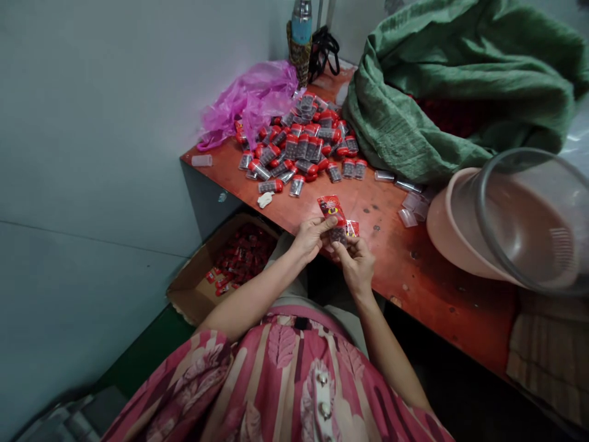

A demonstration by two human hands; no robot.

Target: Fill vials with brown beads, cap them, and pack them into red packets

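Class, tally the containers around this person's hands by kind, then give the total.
Basin: 1
Clear sieve: 1
Green sack: 1
Pink bag: 1
Flask: 1
Cardboard box: 1
Total: 6

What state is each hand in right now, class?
Left hand: closed, holding a red printed packet.
Right hand: closed, pinching a small dark-filled vial.

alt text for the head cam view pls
A person's left hand and right hand hold a red printed packet above a red-topped bench heaped with red-capped clear vials. A cardboard box of red packets sits below.
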